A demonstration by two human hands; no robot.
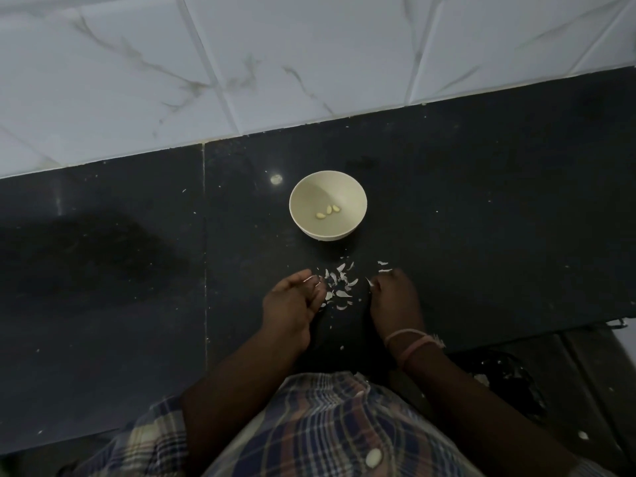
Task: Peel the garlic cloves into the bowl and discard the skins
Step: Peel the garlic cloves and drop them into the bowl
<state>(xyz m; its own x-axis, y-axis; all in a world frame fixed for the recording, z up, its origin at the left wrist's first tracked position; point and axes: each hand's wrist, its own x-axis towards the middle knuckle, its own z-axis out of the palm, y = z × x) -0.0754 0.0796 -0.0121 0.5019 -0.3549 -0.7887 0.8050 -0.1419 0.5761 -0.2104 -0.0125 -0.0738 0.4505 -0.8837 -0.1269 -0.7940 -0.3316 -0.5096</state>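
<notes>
A cream bowl [358,197] stands on the black counter and holds three peeled garlic cloves [328,211]. In front of it lies a small heap of white garlic skins [339,285]. My left hand [292,304] rests on its edge at the left of the heap, cupped toward it, with a skin sliver at the fingertips. To the right of the heap is my right hand [395,301], knuckles up and fingers curled under, with a skin sliver poking out at the fingertips. No unpeeled clove is visible.
The black counter [120,270] runs back to a white marble-tiled wall [275,63]. Below the counter's front edge at the lower right sits a dark bag [509,383] flecked with skins. Stray skin bits [383,266] lie right of the heap.
</notes>
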